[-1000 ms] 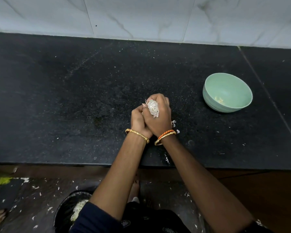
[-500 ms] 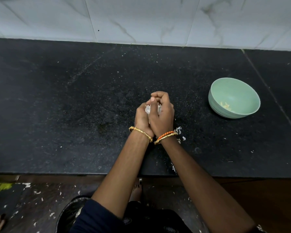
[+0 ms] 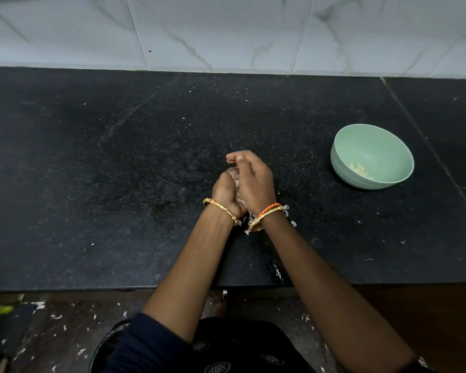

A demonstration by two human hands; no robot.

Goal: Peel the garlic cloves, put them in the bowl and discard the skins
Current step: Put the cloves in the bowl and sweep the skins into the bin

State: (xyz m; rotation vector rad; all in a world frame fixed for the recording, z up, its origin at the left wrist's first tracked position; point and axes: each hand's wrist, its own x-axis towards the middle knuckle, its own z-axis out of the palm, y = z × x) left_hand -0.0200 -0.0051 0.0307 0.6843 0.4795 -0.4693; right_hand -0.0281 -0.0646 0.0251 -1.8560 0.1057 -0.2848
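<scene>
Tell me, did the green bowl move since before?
No. The green bowl sits just as close to the countertop seam on its right; only the camera shifted.

A black speckled stone counter (image 3: pixel 119 170) is backed by white marble-veined wall tiles (image 3: pixel 226 30). Below, a dark floor (image 3: pixel 51 332) is seen.

Papery garlic skins (image 3: pixel 236 184) between cupped hands; green bowl (image 3: pixel 371 157) right.
</scene>
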